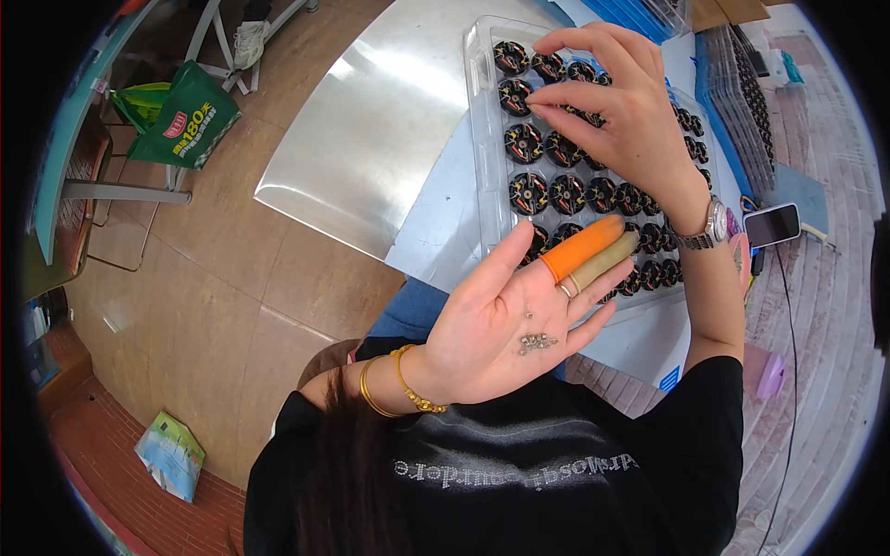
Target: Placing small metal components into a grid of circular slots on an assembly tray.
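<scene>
My left hand (477,338) is palm up in front of the tray, its fingers stretched out. Several tiny silvery metal pieces (535,344) lie loose on the palm. An orange finger cot (582,250) covers the index finger and an olive finger cot (604,264) the middle one. Over the clear plastic tray (477,120) reaches my right hand (630,111), thumb and index tips nearly together at the edge of a round black part with coloured wires (515,96). Whatever sits between those tips is too small to make out. Rows of similar round parts fill the tray's pockets.
The tray rests on a table with a shiny metal sheet (362,139) at its left. To the right are a phone (772,225) with a cable, stacked clear trays (742,93) and a blue crate (640,14). A green bag (185,116) stands on the floor at far left.
</scene>
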A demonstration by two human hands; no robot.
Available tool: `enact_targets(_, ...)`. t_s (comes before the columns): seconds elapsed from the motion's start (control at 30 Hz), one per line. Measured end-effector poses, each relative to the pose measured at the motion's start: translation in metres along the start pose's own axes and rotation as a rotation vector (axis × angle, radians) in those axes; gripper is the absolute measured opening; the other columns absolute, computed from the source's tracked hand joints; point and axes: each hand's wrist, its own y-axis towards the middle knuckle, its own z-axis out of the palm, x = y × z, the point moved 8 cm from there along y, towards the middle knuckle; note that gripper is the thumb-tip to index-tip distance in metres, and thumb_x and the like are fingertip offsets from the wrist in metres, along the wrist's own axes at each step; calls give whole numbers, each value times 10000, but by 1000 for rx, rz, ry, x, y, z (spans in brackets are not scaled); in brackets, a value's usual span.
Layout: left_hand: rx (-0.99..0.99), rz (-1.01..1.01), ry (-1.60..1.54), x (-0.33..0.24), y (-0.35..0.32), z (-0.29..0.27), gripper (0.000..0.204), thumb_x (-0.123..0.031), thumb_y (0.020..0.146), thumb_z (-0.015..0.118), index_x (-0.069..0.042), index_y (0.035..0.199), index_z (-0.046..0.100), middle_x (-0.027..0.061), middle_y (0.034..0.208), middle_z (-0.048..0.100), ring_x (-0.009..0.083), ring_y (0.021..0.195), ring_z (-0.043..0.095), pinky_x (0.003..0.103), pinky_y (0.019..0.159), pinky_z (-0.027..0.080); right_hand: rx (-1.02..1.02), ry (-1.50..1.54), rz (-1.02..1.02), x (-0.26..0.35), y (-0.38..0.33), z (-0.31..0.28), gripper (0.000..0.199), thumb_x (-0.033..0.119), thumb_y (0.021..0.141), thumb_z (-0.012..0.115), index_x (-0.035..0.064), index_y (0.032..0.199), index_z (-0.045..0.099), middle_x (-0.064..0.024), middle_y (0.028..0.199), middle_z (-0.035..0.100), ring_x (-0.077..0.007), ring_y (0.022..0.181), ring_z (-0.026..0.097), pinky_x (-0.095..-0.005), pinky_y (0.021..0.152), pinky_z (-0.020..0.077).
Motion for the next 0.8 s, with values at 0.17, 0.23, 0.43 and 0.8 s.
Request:
enact_targets(0.17, -8, 16, 2, -2, 0, 1, 717, -524, 1043, 217, -46, 1566, 108, 83, 1628, 167, 255, 1518, 77, 423, 1225, 93, 73, -13, -30, 5, -2, -3, 122, 175, 755, 787, 171, 877, 786, 8, 1232, 630, -247, 1188, 505, -386, 1004, 356)
enact_targets(0.23, -13, 22, -4, -2, 0, 2, 717, -524, 1043, 218, -47, 1567, 106, 84, 1627, 170, 258, 1517, 82, 425, 1225, 94, 48, 21, -29, 7, -2, -9, 157, 160, 761, 780, 182, 916, 790, -6, 1255, 624, -263, 1182, 511, -393, 1022, 347)
enact_targets(0.43, 16, 30, -48, -2, -1, -1, 681, -541, 1046, 195, -94, 1560, 204, 3, 1566, 306, 152, 1467, 222, 348, 1191, 140, 45, 134, -25, 43, -9, -49, 230, 140, 675, 769, 184, 901, 787, -61, 1225, 634, -268, 1154, 530, -399, 966, 405)
enact_targets(0.8, 80, 18, -1, -1, -2, -4, 693, -548, 1045, 183, -80, 1555, 201, 32, 1571, 297, 166, 1442, 294, 380, 1194, 203, 61, 433, -245, 83, -22, -50, 254, 204, 534, 748, 177, 787, 738, -19, 1096, 654, -250, 1037, 531, -416, 867, 424)
